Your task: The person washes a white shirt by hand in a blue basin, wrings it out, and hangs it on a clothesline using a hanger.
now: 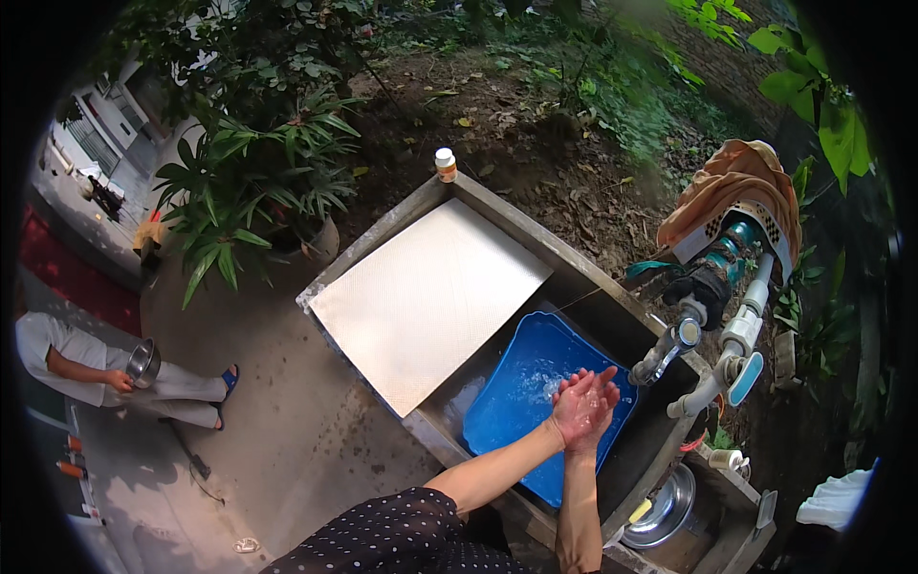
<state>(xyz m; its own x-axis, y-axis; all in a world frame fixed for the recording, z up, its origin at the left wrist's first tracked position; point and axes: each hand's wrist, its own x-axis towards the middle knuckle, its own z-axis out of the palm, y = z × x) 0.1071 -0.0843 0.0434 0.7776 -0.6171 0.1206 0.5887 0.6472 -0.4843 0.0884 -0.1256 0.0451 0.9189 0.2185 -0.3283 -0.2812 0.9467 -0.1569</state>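
Both my hands are together under the metal tap (668, 351), above a blue plastic basin (527, 387) that sits in a stone sink (563, 251). My left hand (574, 412) lies against my right hand (599, 405); their palms face up and their fingers are apart, with water on them. Which fingers belong to which hand is partly hidden by the overlap. Water splashes and bubbles in the basin beside my fingertips. A pale rectangular board (430, 305) covers the sink's far left part.
A small white-capped bottle (445, 166) stands on the sink's far corner. White pipes with a blue-handled valve (746, 379) rise at the right. A metal bowl (663, 506) sits in a lower compartment. At the left, another person holds a metal bowl (143, 363). A potted plant (237, 194) stands beyond.
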